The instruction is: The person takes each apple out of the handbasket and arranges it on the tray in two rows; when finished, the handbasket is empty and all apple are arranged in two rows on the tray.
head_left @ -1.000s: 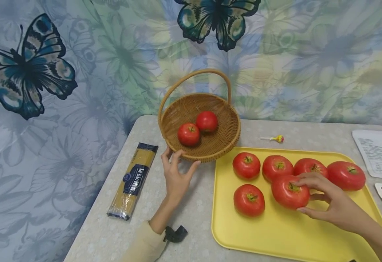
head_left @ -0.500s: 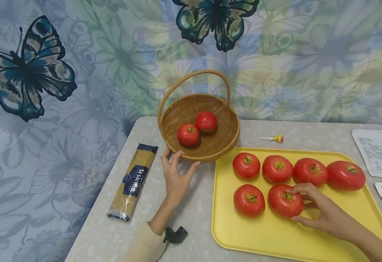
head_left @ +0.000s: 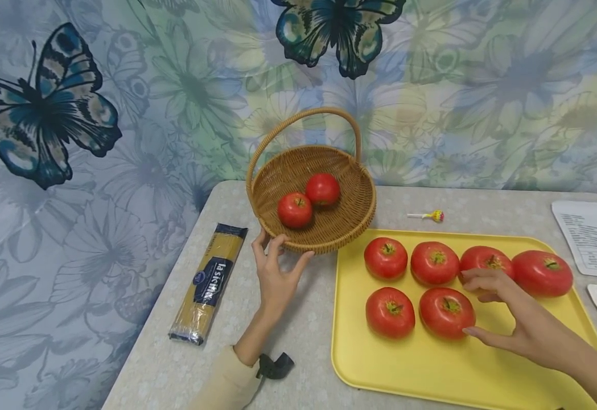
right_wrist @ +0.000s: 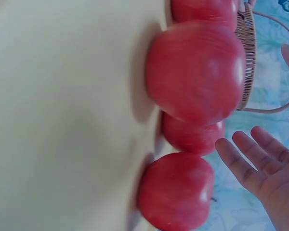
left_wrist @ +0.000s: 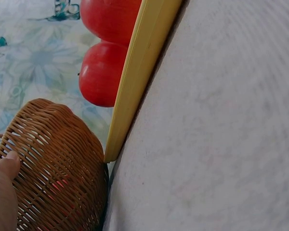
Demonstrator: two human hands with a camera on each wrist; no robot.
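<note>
A woven basket point(head_left: 351, 213) with a hoop handle holds two red tomatoes point(head_left: 295, 210). My left hand point(head_left: 280, 265) grips its near rim, and the left wrist view shows a fingertip point(left_wrist: 7, 163) on the outer wall. Several more tomatoes lie in two rows on the yellow tray point(head_left: 431, 370). My right hand point(head_left: 488, 302) hovers with fingers spread and holds nothing. It is just right of the front-row tomato point(head_left: 447, 312) and in front of a back-row tomato point(head_left: 486, 259). In the right wrist view the straight fingers point(right_wrist: 253, 161) are apart from the tomatoes point(right_wrist: 195, 72).
A spaghetti packet point(head_left: 208, 283) lies left of my left hand. A small lollipop point(head_left: 428, 216) lies behind the tray. Printed papers point(head_left: 592, 236) sit at the table's right edge. A butterfly-print curtain hangs behind the table.
My right hand lowered the tomato it held onto the tray's front row, let go and spread its fingers. My left hand stayed on the basket.
</note>
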